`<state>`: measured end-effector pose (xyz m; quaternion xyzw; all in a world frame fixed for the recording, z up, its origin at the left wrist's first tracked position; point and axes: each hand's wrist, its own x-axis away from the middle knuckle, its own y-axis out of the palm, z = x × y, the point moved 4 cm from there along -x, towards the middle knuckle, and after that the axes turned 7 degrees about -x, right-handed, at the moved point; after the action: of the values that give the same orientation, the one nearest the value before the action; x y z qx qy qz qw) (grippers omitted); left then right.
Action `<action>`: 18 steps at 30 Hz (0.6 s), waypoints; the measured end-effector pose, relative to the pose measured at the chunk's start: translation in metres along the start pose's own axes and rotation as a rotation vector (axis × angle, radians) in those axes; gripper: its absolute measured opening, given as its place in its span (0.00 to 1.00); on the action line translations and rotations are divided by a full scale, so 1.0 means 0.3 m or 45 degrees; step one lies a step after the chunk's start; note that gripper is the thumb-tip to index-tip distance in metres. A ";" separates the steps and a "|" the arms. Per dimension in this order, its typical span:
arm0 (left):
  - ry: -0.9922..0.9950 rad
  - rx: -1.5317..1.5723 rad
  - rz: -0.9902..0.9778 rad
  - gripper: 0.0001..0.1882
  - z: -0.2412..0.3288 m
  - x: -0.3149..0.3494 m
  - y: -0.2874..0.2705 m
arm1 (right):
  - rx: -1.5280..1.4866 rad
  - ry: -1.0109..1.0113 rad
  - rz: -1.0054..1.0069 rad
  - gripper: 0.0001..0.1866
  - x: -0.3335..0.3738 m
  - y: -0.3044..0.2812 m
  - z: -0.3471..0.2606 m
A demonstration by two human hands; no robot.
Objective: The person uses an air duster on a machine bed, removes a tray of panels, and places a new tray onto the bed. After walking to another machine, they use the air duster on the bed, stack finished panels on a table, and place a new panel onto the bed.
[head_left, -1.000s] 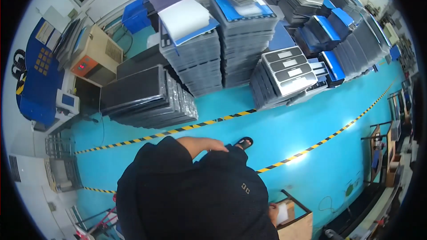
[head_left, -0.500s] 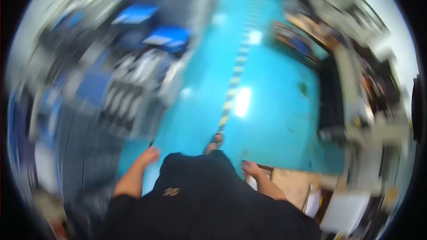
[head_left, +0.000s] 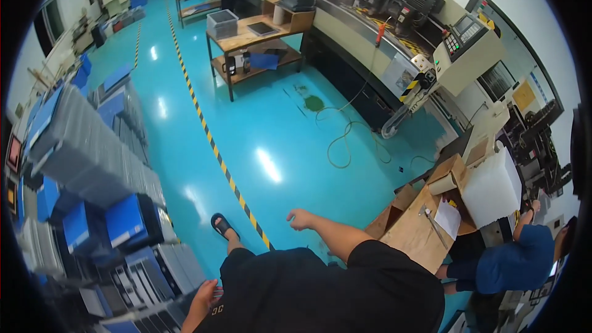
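My right hand point(head_left: 300, 219) hangs out in front of me over the blue-green floor point(head_left: 271, 200), its fingers loosely bent and apart. I see nothing held in it. Low on the left, my left hand point(head_left: 206, 296) is close to my black shirt and beside grey stacked trays point(head_left: 179, 265). Its fingers are half curled and partly hidden; no held thing can be made out. A foot in a dark sandal point(head_left: 222, 225) is stepping forward, left of the yellow-and-black floor stripe point(head_left: 213, 142).
Tall tray stacks point(head_left: 98, 160) with blue bins point(head_left: 126, 219) line the left. Ahead stands a wooden workbench point(head_left: 253, 28); a large machine point(head_left: 345, 31) with a control panel point(head_left: 462, 40) is beyond. A hose point(head_left: 351, 142) loops on the floor. A wooden table point(head_left: 419, 231) and another person point(head_left: 512, 259) are at right.
The view has turned, bringing the machine and another person into sight, and the blur is gone. My right arm has swung forward; my left hand is now lower and further back.
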<state>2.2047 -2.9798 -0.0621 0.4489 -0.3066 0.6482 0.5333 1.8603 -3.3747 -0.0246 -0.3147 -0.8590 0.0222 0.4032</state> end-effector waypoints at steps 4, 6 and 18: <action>0.058 -0.037 -0.093 0.17 0.271 -0.272 -0.205 | -0.111 0.130 0.046 0.19 -0.216 -0.117 -0.137; 0.081 -0.088 -0.237 0.22 0.392 -0.415 -0.344 | -0.170 0.255 0.098 0.19 -0.307 -0.175 -0.193; 0.218 -0.176 0.287 0.24 1.806 -0.549 -1.068 | 0.328 0.272 0.003 0.20 -0.912 -0.147 -0.500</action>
<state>2.6572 -3.4452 -0.0164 0.3169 -0.3524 0.7171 0.5110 2.0737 -3.5953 -0.0964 -0.2620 -0.8009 0.0989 0.5293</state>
